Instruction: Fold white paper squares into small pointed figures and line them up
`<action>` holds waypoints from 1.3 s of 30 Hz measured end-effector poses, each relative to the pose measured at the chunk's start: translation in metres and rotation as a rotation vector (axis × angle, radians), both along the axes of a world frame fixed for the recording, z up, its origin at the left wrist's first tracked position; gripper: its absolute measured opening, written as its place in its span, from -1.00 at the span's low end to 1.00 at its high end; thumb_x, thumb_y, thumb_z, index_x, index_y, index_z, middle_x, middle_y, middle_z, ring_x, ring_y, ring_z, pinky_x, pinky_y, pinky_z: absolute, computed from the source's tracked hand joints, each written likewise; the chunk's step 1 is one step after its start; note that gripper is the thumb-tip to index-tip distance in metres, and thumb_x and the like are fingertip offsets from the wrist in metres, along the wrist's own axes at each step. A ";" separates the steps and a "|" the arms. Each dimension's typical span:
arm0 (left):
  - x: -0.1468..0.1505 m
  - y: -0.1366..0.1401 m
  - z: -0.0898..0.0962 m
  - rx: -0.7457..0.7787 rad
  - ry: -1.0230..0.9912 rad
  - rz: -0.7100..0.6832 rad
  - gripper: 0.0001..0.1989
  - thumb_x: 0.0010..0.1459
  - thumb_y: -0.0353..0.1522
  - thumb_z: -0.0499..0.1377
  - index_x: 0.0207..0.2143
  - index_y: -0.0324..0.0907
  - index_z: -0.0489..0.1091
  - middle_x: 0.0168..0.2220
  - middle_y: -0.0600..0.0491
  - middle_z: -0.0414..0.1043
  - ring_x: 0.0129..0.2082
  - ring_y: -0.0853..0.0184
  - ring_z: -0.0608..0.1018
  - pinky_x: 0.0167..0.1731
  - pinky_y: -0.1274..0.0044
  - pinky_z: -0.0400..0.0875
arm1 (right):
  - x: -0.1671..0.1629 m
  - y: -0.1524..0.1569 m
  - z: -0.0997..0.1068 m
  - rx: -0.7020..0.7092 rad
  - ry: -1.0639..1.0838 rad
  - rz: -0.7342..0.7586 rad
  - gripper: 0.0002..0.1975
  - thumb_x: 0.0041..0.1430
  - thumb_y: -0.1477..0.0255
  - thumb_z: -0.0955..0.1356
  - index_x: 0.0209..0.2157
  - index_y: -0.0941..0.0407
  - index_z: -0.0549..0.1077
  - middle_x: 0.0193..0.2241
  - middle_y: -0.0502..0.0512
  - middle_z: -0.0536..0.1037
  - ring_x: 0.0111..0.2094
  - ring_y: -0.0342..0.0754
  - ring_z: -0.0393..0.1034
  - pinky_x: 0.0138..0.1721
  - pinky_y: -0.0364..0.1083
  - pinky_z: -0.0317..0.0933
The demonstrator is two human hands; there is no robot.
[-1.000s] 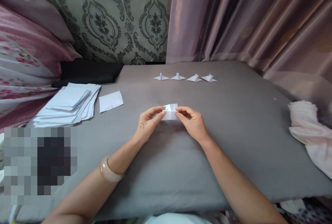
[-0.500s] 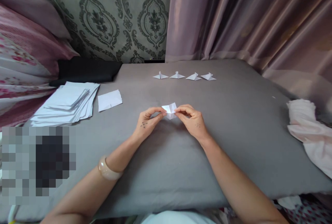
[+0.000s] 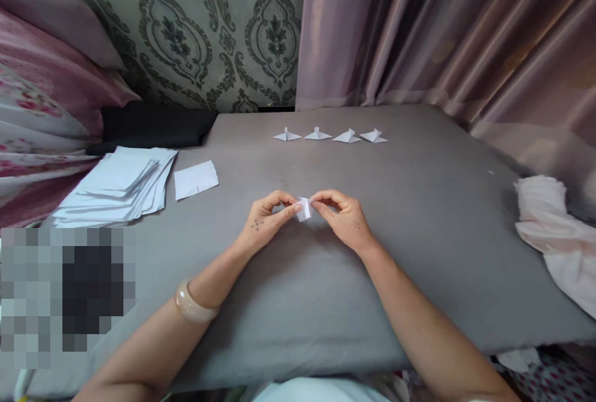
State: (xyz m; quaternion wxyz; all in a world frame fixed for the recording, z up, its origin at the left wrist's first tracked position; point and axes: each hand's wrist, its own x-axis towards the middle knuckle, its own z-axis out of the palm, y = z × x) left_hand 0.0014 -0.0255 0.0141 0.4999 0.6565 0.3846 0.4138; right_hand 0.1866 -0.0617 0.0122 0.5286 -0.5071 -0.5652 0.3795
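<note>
Head view. Paper (image 3: pixel 304 210), white, folded, small: over grey cloth (image 3: pixel 419 234), directly between left hand (image 3: pixel 267 215) and right hand (image 3: pixel 344 215). Grip, each hand: thumb and fingers pinched on paper, one side apiece. Neither hand nearer. Long axis: cannot tell, edges part covered. Beyond: four figures (image 3: pixel 318 134), in row. Leftward: sheet (image 3: pixel 196 180), beside stack (image 3: pixel 112 187).

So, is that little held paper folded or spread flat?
Folded, at least partly: the held paper shows a crease and angled faces, pinched between the left grip and the right grip.
</note>
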 end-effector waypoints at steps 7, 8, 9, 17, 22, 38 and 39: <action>0.002 -0.001 -0.001 -0.207 -0.259 -0.101 -0.89 0.03 -0.35 0.32 -0.43 -0.19 0.47 -0.19 0.02 0.48 -0.17 0.34 0.48 -0.10 0.49 0.31 | -0.004 -0.003 0.002 -0.043 0.121 0.074 -0.86 0.08 0.31 0.41 -0.33 0.07 0.46 -0.37 0.00 0.55 -0.31 -0.12 0.46 -0.19 -0.10 0.33; 0.003 -0.001 -0.002 -0.250 -0.295 -0.114 -0.89 0.03 -0.35 0.32 -0.42 -0.20 0.47 -0.25 0.03 0.50 -0.23 0.37 0.50 -0.15 0.50 0.34 | -0.004 -0.003 0.002 -0.036 0.129 0.065 -0.85 0.07 0.31 0.41 -0.33 0.07 0.44 -0.39 -0.01 0.54 -0.32 -0.12 0.45 -0.21 -0.10 0.33; 0.004 -0.001 -0.003 -0.288 -0.320 -0.121 -0.88 0.03 -0.35 0.32 -0.42 -0.20 0.46 -0.30 0.04 0.51 -0.29 0.38 0.50 -0.19 0.51 0.35 | -0.005 -0.003 0.002 -0.026 0.132 0.056 -0.84 0.06 0.31 0.42 -0.34 0.06 0.43 -0.40 -0.02 0.53 -0.34 -0.13 0.44 -0.23 -0.11 0.34; 0.009 -0.004 0.000 -0.342 -0.305 -0.021 -0.80 -0.07 -0.33 0.38 -0.46 -0.23 0.44 -0.45 0.09 0.48 -0.42 0.45 0.48 -0.32 0.58 0.36 | -0.010 -0.007 0.001 0.034 0.051 0.084 -0.93 0.10 0.40 0.35 -0.35 0.08 0.45 -0.35 0.03 0.53 -0.28 -0.10 0.46 -0.15 -0.07 0.34; 0.011 -0.006 -0.001 -0.232 -0.226 0.049 -0.77 -0.06 -0.29 0.36 -0.45 -0.23 0.41 -0.41 0.07 0.45 -0.39 0.43 0.45 -0.32 0.57 0.35 | -0.014 -0.010 0.006 -0.009 0.044 0.117 -0.83 0.07 0.34 0.40 -0.28 0.09 0.45 -0.27 0.08 0.54 -0.22 -0.05 0.46 -0.12 -0.02 0.34; 0.008 -0.007 0.001 -0.343 -0.206 -0.082 -0.74 0.01 -0.22 0.32 -0.39 -0.24 0.45 -0.43 0.09 0.45 -0.44 0.47 0.44 -0.35 0.59 0.31 | -0.014 -0.008 0.003 -0.008 0.059 -0.011 -0.89 0.04 0.37 0.41 -0.39 0.10 0.45 -0.44 0.04 0.54 -0.40 -0.10 0.46 -0.28 -0.08 0.36; 0.008 -0.007 0.001 -0.347 -0.213 -0.084 -0.74 0.00 -0.22 0.32 -0.40 -0.24 0.45 -0.44 0.09 0.45 -0.44 0.47 0.44 -0.35 0.60 0.31 | -0.014 -0.008 0.003 -0.003 0.054 -0.009 -0.89 0.04 0.36 0.41 -0.39 0.10 0.45 -0.44 0.03 0.54 -0.40 -0.10 0.46 -0.29 -0.09 0.36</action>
